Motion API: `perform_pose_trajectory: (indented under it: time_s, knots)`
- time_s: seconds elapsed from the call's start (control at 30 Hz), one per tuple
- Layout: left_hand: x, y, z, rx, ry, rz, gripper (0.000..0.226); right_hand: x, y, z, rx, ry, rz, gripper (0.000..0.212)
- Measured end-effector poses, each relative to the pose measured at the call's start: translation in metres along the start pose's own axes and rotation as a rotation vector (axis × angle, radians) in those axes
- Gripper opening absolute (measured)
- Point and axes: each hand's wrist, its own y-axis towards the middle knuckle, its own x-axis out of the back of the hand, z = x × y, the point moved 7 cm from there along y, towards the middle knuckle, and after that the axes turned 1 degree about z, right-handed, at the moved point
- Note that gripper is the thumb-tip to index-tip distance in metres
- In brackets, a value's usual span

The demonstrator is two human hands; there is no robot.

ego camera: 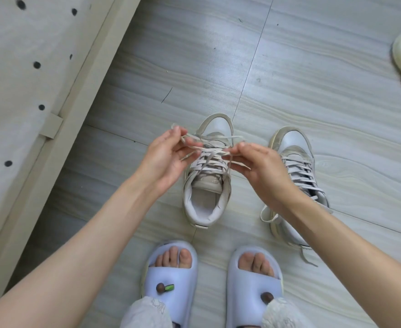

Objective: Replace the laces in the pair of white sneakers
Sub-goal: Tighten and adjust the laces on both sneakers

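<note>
Early going — both sneakers [207, 185] laced. Left hand [165, 159] and right hand [261, 171] each pinching lace [210, 152] over the left one — grip closed.

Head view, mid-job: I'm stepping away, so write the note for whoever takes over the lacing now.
Left hand: pinches strands of the pale flat lace above the shoe.
Right hand: pinches the same lace from the other side.
Left white leather sneaker: upright on the grey wood-grain floor, toe pointing away, lace criss-crossed but slack.
Right white sneaker: beside it, laced, ends trailing loose.
Done: cannot tell whether these laces are old or new.
Left: finish this sneaker, then the other.
</note>
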Motion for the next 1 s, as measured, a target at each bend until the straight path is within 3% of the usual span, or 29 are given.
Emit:
perform_pose_trajectory:
  time_s: [0.07,0.17,0.27,0.4,0.5,0.6,0.67,0.7,0.77,0.83,0.93,1.0]
  knots:
    - [0.015,0.001,0.001,0.005,-0.096,-0.050,0.022,0.009,0.000,-0.006,-0.107,0.212,-0.024,0.033]
    - [0.053,0.002,0.003,-0.035,0.095,-0.218,0.023,0.031,-0.005,-0.017,-0.229,0.294,-0.145,0.029]
    - [0.078,0.002,0.008,-0.047,0.194,-0.324,0.024,0.050,-0.013,-0.031,-0.305,0.162,-0.300,0.025]
    - [0.085,0.004,0.012,-0.021,0.369,-0.352,0.019,0.063,-0.014,-0.039,-0.307,0.012,-0.363,0.023]
    - [0.095,0.006,0.006,-0.021,0.760,-0.421,0.032,0.070,-0.015,-0.028,-0.240,-0.253,-0.343,0.025]
    - [0.093,0.005,0.006,0.061,1.318,-0.404,0.053,0.064,-0.016,-0.022,-0.209,-0.787,-0.237,0.037]
    - [0.064,0.000,0.004,-0.105,1.428,-0.257,0.054,0.057,-0.015,-0.017,-0.045,-1.158,-0.268,0.037]
    - [0.048,-0.003,0.007,-0.207,1.401,-0.122,0.053,0.050,-0.017,-0.013,0.092,-1.217,-0.305,0.033]
    - [0.023,-0.009,0.019,-0.310,1.375,0.116,0.048,0.032,-0.019,-0.007,0.385,-1.175,-0.267,0.021]
    - [0.016,-0.011,0.028,-0.356,1.394,0.172,0.036,0.017,-0.016,-0.013,0.503,-1.167,-0.088,0.024]
    - [0.022,-0.007,0.024,-0.358,1.367,0.059,0.017,0.010,-0.010,-0.033,0.329,-1.059,0.102,0.020]
    - [0.025,-0.005,0.023,-0.344,1.363,0.029,0.014,0.010,-0.008,-0.042,0.218,-0.978,0.110,0.015]
